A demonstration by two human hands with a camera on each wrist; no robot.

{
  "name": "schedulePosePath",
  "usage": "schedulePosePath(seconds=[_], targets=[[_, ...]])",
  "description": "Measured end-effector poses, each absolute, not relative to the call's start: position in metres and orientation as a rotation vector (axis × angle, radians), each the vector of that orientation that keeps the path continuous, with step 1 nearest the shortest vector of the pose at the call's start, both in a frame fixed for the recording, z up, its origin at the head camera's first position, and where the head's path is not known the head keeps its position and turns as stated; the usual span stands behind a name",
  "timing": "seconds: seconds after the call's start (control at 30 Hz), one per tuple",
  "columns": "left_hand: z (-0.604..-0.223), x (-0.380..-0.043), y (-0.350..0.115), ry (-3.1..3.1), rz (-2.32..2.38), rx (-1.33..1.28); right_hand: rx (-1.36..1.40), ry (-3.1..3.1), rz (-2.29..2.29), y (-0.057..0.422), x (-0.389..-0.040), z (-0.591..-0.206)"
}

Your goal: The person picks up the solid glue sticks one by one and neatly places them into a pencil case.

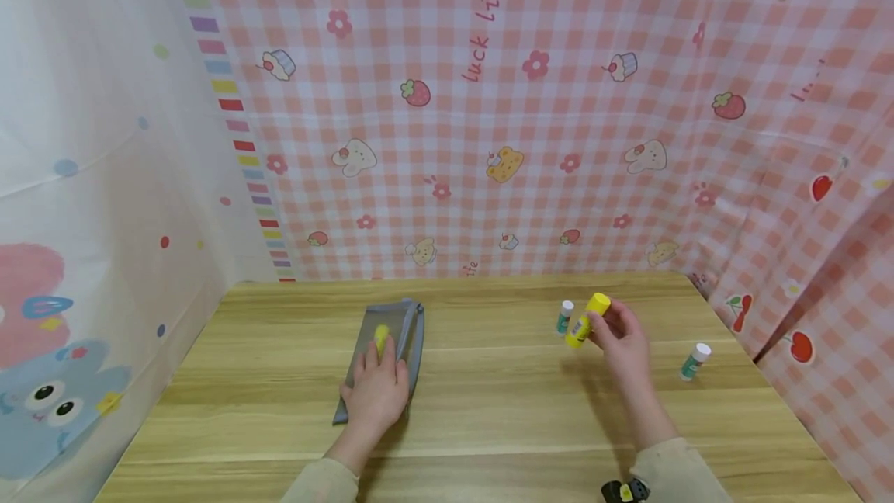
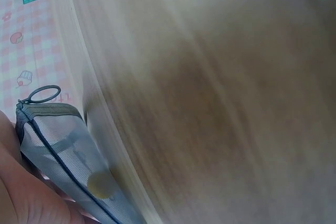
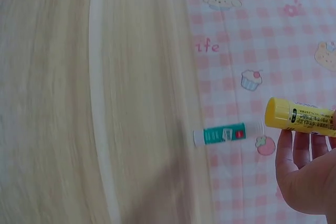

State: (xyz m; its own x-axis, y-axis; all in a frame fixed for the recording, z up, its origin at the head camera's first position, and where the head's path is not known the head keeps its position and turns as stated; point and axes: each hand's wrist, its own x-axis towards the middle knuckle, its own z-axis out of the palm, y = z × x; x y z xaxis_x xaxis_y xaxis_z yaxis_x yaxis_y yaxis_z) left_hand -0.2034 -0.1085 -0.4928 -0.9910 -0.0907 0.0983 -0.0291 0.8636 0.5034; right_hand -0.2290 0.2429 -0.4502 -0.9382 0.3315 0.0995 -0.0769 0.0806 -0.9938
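My right hand (image 1: 624, 340) pinches a yellow glue stick (image 1: 587, 320) between thumb and fingers, tilted and raised above the wooden table. In the right wrist view, dark print shows on the yellow barrel, and the fingers lie around its far end. My left hand (image 1: 377, 394) rests on a grey mesh zipper pouch (image 1: 393, 318), its fingers stretched forward over the mesh. Just past the fingertips shows a yellow stick (image 1: 381, 334) at the pouch. Through the mesh in the left wrist view appears a round yellowish end (image 2: 101, 184). A ring-shaped zipper pull (image 2: 44, 94) hangs at the pouch's corner.
A green glue stick with a white cap (image 1: 564, 318) stands just left of the yellow one. Another green glue stick (image 1: 694, 362) stands farther right. Behind the wooden table (image 1: 489, 410) hangs a pink checked curtain (image 1: 475, 123); a white curtain hangs at the left.
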Motion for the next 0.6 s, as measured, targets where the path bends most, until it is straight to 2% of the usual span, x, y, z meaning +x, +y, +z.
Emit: schedulePosePath(seconds=[0.6], targets=[[-0.493, -0.204, -0.109, -2.919, -0.779, 0.110, -0.101, -2.034, 2.032, 0.198, -0.234, -0.458]])
